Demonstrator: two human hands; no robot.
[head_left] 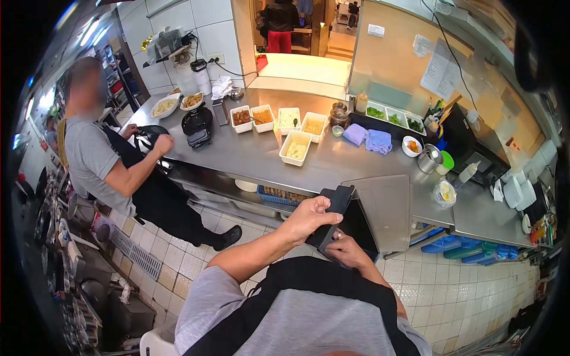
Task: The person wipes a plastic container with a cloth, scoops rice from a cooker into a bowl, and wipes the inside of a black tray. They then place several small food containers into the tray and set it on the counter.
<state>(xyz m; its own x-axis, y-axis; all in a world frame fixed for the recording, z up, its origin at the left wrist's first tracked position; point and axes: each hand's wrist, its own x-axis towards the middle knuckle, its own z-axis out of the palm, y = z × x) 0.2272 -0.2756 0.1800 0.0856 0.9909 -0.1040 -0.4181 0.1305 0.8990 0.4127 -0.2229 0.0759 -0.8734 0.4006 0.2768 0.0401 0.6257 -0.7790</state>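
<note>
In front of my body is a black rectangular object (333,221), dark and long-edged; its exact kind I cannot make out. My left hand (310,221) is closed around its upper left side, thumb and fingers bent over the edge. Lower down, my right hand (349,250) is closed at its near right side, with fingers partly hidden. Just behind it, a dark open-topped container (363,228) shows its black inside. A wide grey panel (386,209) leans beside that container, against the counter front.
A steel counter (237,155) carries white food tubs (295,148), folded purple cloths (378,142), a tray of greens (395,118) and a microwave (472,137). At left stands another person (110,136) handling a black bag (149,137). A blue basket (279,196) sits under the counter.
</note>
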